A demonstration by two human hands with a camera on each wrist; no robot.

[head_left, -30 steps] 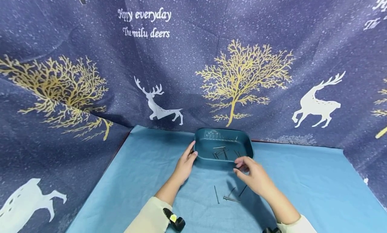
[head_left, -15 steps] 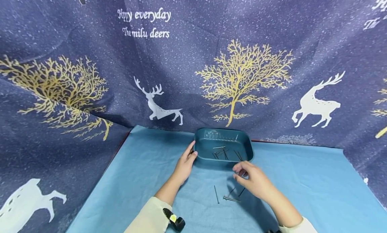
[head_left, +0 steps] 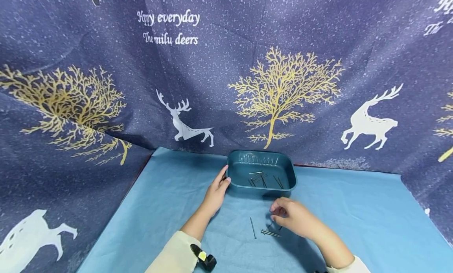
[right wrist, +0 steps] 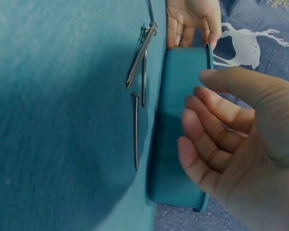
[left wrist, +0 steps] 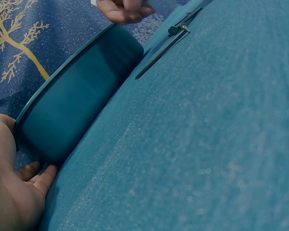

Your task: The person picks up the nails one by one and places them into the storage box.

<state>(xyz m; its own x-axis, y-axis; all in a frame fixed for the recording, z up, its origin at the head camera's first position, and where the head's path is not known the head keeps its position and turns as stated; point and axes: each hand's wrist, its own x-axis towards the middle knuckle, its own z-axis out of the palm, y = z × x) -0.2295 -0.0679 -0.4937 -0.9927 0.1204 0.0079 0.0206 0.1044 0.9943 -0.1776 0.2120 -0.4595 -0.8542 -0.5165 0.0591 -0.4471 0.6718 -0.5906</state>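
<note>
A teal plastic tray [head_left: 260, 191] stands at the back of the blue cloth, with several nails [head_left: 262, 179] lying inside. My left hand [head_left: 215, 192] holds its left end, thumb up at the rim and fingertips low against the wall, as the left wrist view shows. My right hand [head_left: 295, 217] hovers over the cloth just in front of the tray, its fingers loosely bent and nothing between them. Beneath and beside it lie loose nails: a single nail [right wrist: 136, 132] apart, and others [right wrist: 140, 57] crossing each other. One more nail [head_left: 253, 228] is farther left.
Blue cloth [head_left: 170, 186] covers the table. Behind it hangs a dark blue curtain [head_left: 219, 68] printed with yellow trees and white deer, right behind the tray. A black wrist strap [head_left: 203, 256] sits on my left sleeve.
My right hand has come away from the tray's front rim, down toward the loose nails on the cloth, partly covering them. The left hand and the tray have stayed in place.
</note>
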